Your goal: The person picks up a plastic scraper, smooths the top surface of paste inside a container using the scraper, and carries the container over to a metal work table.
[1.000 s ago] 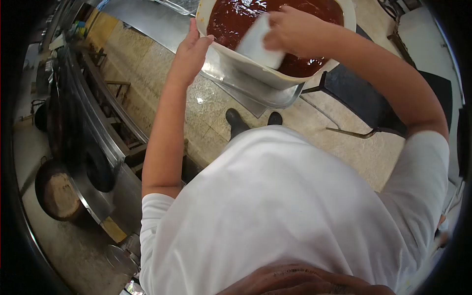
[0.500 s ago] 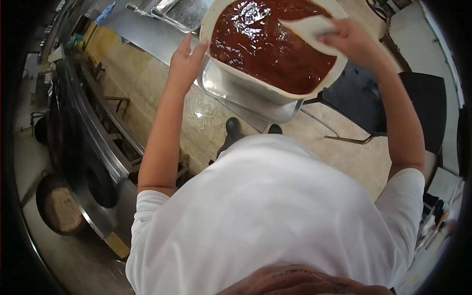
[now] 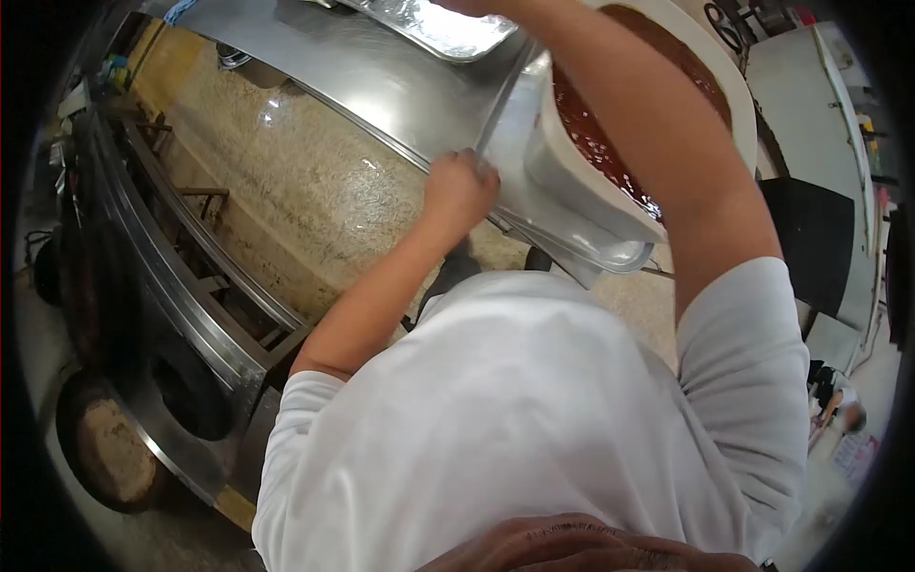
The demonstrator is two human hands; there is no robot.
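Note:
A white tub (image 3: 591,181) of dark red, glossy liquid (image 3: 596,138) stands on a metal tray (image 3: 624,255) at the upper right. My left hand (image 3: 462,189) is closed at the tray's left edge, its fingers curled round the rim. My right arm reaches across the tub, and only a small part of my right hand (image 3: 474,6) shows at the top edge, near a shiny metal tray (image 3: 443,27). The fingers of that hand are cut off by the frame, so what they hold is hidden. The white scraper is out of sight.
A steel table (image 3: 381,91) runs across the top. At the left is a long metal stove counter (image 3: 167,276), with a wok (image 3: 114,453) below it. A black chair (image 3: 810,238) stands at the right. My boots show on the floor under the tray.
My left hand has left the tub's rim, moved down and closed at the tray edge. My right hand has swung left across the tub to the top edge. The view has shifted left.

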